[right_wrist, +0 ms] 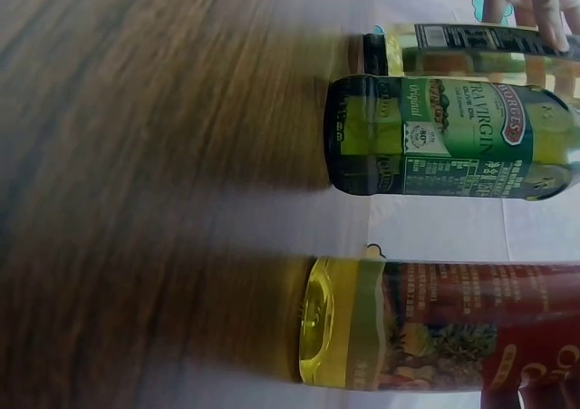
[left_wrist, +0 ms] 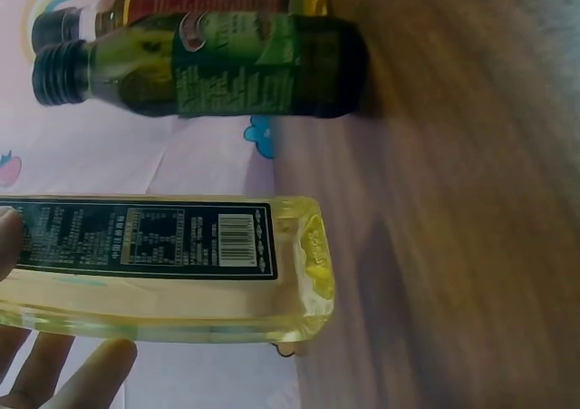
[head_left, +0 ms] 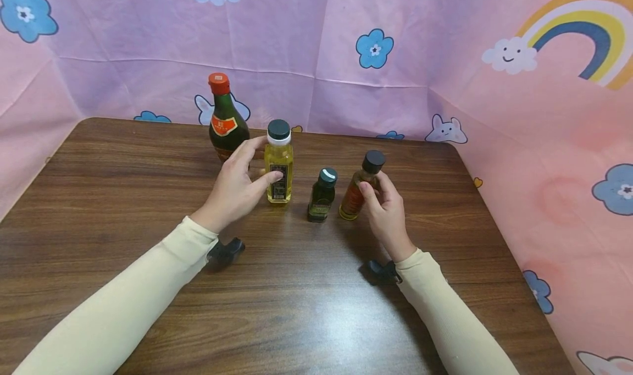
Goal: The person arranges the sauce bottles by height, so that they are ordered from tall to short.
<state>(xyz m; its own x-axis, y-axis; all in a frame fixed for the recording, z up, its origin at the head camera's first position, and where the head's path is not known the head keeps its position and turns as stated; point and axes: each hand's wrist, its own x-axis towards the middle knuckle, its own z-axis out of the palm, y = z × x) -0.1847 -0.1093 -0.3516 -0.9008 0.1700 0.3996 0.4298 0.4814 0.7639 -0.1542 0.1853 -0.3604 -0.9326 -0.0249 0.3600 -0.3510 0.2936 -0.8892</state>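
Observation:
My left hand (head_left: pixel 234 185) grips a clear square bottle of yellow oil (head_left: pixel 284 163) with a dark green cap and a black label, thumb on the front. In my right hand (head_left: pixel 389 218) is a small glass bottle (head_left: pixel 352 202) with a black cap and red label, pinched near its shoulder and tilted a little. Between the two stands a small dark green olive oil bottle (right_wrist: pixel 453 137), untouched by either hand. Whether the bases of the held bottles touch the table I cannot tell. The right fingers are mostly hidden behind the bottle.
A tall dark green bottle with a red cap (head_left: pixel 227 116) stands behind my left hand, partly covered by it. The brown wooden table (head_left: pixel 277 309) reaches back to a pink and purple patterned cloth (head_left: pixel 306 39). More of this cloth hangs along the right side.

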